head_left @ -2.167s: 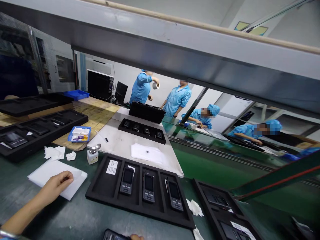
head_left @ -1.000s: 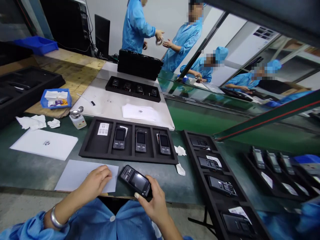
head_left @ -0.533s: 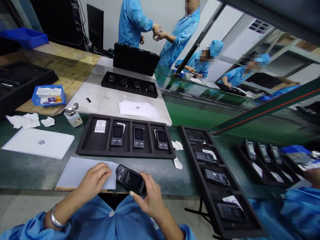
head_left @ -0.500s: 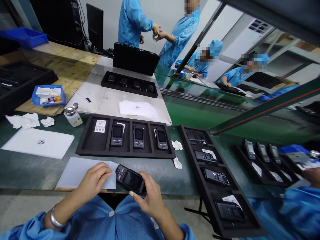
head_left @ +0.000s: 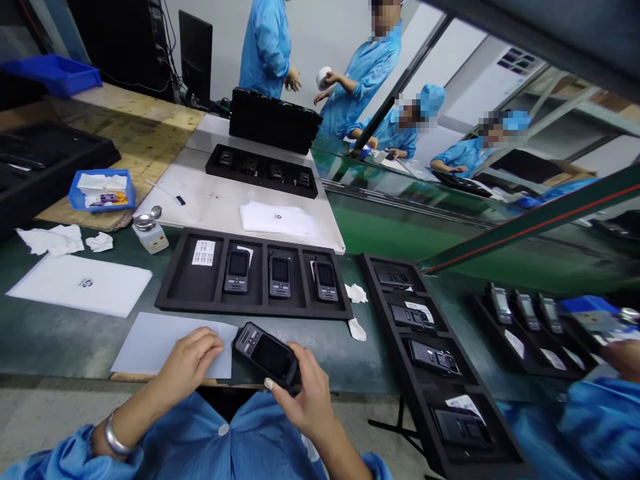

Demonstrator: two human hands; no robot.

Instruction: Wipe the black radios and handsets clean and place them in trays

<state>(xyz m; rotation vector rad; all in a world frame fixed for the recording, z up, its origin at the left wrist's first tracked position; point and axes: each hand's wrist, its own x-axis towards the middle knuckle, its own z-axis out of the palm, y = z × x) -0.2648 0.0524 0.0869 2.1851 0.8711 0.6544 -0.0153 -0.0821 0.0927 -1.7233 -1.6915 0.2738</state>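
Note:
My right hand [head_left: 300, 393] grips a black handheld device [head_left: 267, 353] by its lower end, holding it just above the near edge of the green bench. My left hand [head_left: 190, 360] rests with curled fingers on a pale sheet [head_left: 150, 343] lying flat beside the device, pinching its right edge. Just beyond them a black foam tray [head_left: 175, 293] holds three similar devices [head_left: 280, 277] and a white label [head_left: 203, 252] in its left slot.
A second black tray [head_left: 380, 313] with devices runs along the right. A white paper stack [head_left: 80, 292], crumpled wipes [head_left: 50, 240], a small solvent bottle [head_left: 149, 233] and a blue bin [head_left: 103, 190] lie at left. Several people in blue coats stand and sit beyond the conveyor [head_left: 400, 233].
The view dropped from the far bench to my lap and hands. My left hand brought a sheet from the stack to the near edge; my right hand's device came into view.

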